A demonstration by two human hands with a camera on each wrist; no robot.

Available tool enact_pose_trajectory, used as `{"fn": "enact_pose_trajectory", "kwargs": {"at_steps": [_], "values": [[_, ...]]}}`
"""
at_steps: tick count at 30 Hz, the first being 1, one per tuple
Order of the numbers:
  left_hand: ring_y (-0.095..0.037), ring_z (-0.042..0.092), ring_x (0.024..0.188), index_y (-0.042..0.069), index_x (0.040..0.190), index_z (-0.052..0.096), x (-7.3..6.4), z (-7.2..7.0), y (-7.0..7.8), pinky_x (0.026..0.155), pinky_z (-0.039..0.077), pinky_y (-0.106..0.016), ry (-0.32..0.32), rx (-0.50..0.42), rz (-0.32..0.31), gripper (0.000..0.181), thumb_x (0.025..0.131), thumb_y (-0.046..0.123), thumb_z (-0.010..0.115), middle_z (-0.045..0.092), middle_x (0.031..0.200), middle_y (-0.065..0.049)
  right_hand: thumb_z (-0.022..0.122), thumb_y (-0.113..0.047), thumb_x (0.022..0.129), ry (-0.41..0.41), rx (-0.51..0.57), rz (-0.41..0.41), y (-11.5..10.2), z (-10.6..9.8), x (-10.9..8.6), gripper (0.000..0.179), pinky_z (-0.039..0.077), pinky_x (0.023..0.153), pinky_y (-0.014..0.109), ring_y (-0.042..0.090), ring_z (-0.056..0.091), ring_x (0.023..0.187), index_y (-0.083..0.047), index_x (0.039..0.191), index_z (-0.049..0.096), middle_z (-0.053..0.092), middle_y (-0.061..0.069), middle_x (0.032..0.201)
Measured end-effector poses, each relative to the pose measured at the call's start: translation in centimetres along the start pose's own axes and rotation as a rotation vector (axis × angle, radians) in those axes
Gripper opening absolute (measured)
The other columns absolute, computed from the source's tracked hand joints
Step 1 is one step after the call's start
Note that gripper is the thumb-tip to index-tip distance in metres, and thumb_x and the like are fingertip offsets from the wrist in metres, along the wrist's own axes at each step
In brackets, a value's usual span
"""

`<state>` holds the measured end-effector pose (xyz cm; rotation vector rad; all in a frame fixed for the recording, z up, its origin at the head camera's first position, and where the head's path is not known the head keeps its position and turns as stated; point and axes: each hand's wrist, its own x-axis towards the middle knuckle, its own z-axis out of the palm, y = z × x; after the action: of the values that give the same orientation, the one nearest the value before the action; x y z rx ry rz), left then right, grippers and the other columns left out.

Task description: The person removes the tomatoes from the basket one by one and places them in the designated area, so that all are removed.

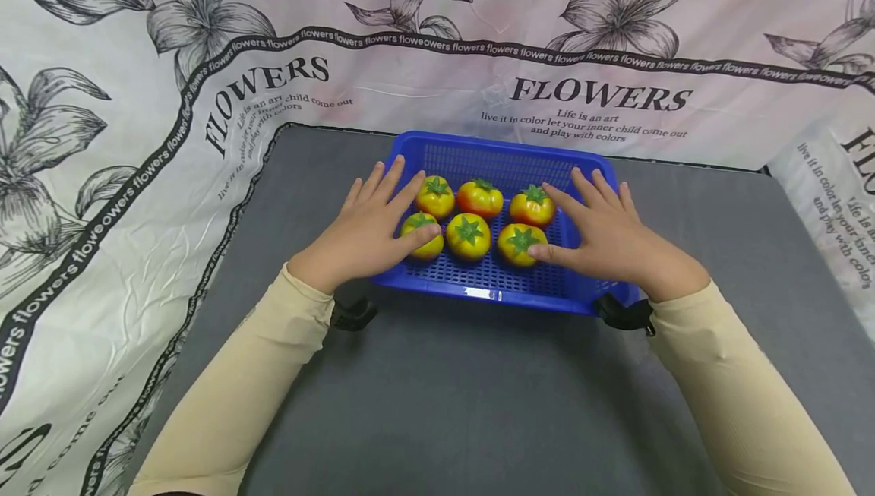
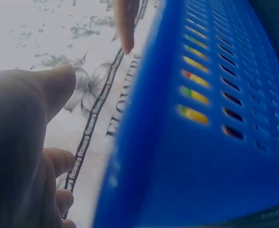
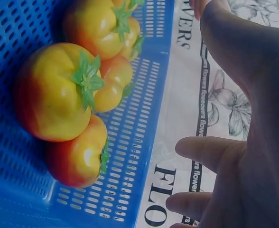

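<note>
Several yellow-red tomatoes (image 1: 469, 237) with green star-shaped tops sit in two rows inside a blue perforated plastic basket (image 1: 478, 289). My left hand (image 1: 369, 226), fingers spread, hovers over the basket's left end, overlapping the near-left tomato in the head view. Over the right end, my right hand (image 1: 604, 234) is spread too, its thumb in front of the near-right tomato (image 1: 517, 244). Seen from the right wrist, a tomato (image 3: 56, 92) lies below the palm, and nothing is between the fingers. In the left wrist view the basket's side wall (image 2: 187, 166) fills the right part.
The basket stands at the back of a dark grey tabletop (image 1: 478, 405). Behind and to the left hangs a white cloth (image 1: 424, 86) printed with flowers and lettering. Each wrist wears a black strap (image 1: 625, 312).
</note>
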<state>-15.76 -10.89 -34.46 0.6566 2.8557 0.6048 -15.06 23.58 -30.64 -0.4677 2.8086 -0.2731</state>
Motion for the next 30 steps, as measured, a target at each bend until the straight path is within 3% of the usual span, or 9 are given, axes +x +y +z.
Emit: {"fn": "enact_pose_trajectory", "kwargs": {"at_steps": [7,15,23,30], "values": [[-0.033,-0.012,0.162,0.012,0.17,0.007,-0.3,0.3,-1.3,0.128,-0.007,-0.056,0.007,-0.04,-0.047,0.101,0.099,0.076,0.041,-0.01,0.176,-0.009,0.066,-0.071,0.09,0.001,0.0,-0.011,-0.1,-0.3,0.4,0.105,-0.007,0.122,0.071,0.058,-0.006,0.155,-0.011,0.168,0.027,0.004,0.034,0.171],[-0.034,-0.002,0.163,0.007,0.169,0.004,-0.6,1.0,-1.9,0.129,0.001,-0.055,0.004,-0.11,-0.065,0.104,0.1,0.076,0.039,-0.005,0.177,-0.01,0.068,-0.067,0.092,-0.025,0.048,-0.01,0.0,-0.7,1.1,0.105,0.003,0.121,0.073,0.058,-0.006,0.155,-0.009,0.168,0.025,0.003,0.035,0.17],[-0.036,-0.001,0.163,0.008,0.169,0.008,-0.7,1.8,-2.4,0.128,0.01,-0.061,0.025,-0.173,-0.121,0.1,0.101,0.074,0.04,-0.013,0.176,-0.006,0.069,-0.065,0.092,-0.034,0.061,0.007,0.3,-0.6,2.2,0.101,0.011,0.117,0.078,0.057,0.0,0.156,-0.007,0.166,0.03,0.009,0.036,0.169],[-0.041,0.006,0.162,0.014,0.17,0.006,-0.6,1.9,-2.2,0.124,0.019,-0.066,0.016,-0.198,-0.175,0.094,0.103,0.064,0.048,-0.009,0.177,-0.009,0.072,-0.057,0.094,-0.001,0.035,-0.025,-0.1,-0.2,2.9,0.091,0.005,0.122,0.073,0.058,0.015,0.153,-0.003,0.16,0.042,0.025,0.038,0.164]]}}
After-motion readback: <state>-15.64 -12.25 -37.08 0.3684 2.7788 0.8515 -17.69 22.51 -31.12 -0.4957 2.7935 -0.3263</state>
